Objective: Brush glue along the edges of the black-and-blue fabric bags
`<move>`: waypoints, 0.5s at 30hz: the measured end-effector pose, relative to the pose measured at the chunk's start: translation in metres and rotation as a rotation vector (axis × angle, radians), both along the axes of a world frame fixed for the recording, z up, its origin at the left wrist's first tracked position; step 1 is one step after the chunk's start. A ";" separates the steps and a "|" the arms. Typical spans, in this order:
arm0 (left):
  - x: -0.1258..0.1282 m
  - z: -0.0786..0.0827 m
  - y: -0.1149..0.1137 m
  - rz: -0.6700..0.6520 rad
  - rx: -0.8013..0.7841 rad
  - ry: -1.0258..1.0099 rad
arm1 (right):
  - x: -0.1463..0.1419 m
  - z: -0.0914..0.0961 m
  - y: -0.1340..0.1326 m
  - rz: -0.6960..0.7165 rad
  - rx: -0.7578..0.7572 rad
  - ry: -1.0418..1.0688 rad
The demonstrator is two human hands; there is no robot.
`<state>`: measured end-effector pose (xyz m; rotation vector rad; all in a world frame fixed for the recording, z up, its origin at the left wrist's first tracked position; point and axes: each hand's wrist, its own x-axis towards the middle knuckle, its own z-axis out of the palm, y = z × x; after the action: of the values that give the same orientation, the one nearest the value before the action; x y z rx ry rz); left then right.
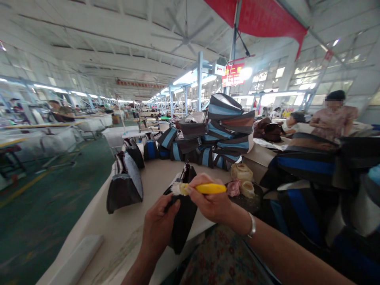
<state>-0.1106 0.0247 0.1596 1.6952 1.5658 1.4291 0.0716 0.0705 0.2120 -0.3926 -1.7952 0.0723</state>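
My left hand (158, 225) grips a dark bag (184, 213) that stands upright at the near edge of the long table (124, 237). My right hand (209, 200) is closed round a yellow-handled brush (204, 189), with the pale bristles (177, 188) against the bag's upper left edge. A silver bracelet (252, 225) sits on my right wrist. The bag's lower part hangs past the table edge toward my lap.
A grey and black bag (126, 184) stands to the left on the table. A heap of blue and black bags (219, 134) rises at the back. Pale tape rolls (242, 173) and a dark dish (249, 202) lie to the right. People (334, 118) work at the right.
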 end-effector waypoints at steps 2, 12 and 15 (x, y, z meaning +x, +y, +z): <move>0.000 -0.001 0.000 0.002 -0.008 0.002 | 0.000 -0.001 0.002 -0.002 0.132 -0.116; 0.005 -0.009 0.001 0.170 0.012 0.091 | -0.001 -0.008 -0.002 -0.006 0.181 -0.167; 0.001 -0.016 0.016 0.323 0.075 0.130 | 0.018 -0.014 0.007 -0.133 -0.063 -0.002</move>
<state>-0.1093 0.0406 0.1434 1.6625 1.9518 1.5736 0.0892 0.0776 0.1975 -0.5568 -1.7676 0.0352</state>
